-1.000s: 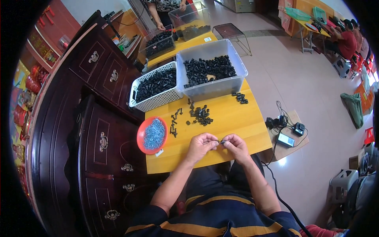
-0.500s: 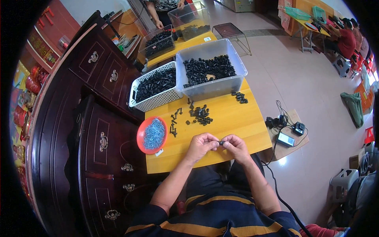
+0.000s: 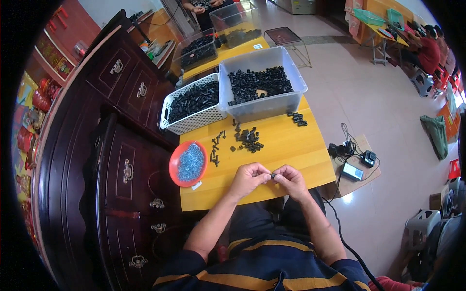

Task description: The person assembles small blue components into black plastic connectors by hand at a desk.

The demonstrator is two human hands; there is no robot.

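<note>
Above the near edge of the yellow table [image 3: 286, 140], my left hand [image 3: 251, 180] and my right hand [image 3: 290, 181] meet fingertip to fingertip. Between their pinched thumbs and forefingers sits a small black plastic part [image 3: 273, 176], gripped from both sides and mostly covered. Beyond my hands lies a loose pile of small black plastic pieces [image 3: 251, 139]. A row of longer black pieces [image 3: 215, 150] runs to its left. The red bowl [image 3: 172, 170] left of my left hand holds many thin, silvery-blue metal pieces, too small to make out singly.
Behind the pile stand a white perforated basket [image 3: 194, 121] and a clear plastic bin [image 3: 262, 112], both with black parts. Dark wooden drawers [image 3: 127, 169] flank the table's left. Cabled devices [image 3: 351, 170] rest on a board at right. A co-worker's hands [image 3: 200, 8] show at the far table.
My hands stay together on the black part with hardly any shift. The co-worker's hand at the far table has lifted away from the bin. The view has moved slightly.
</note>
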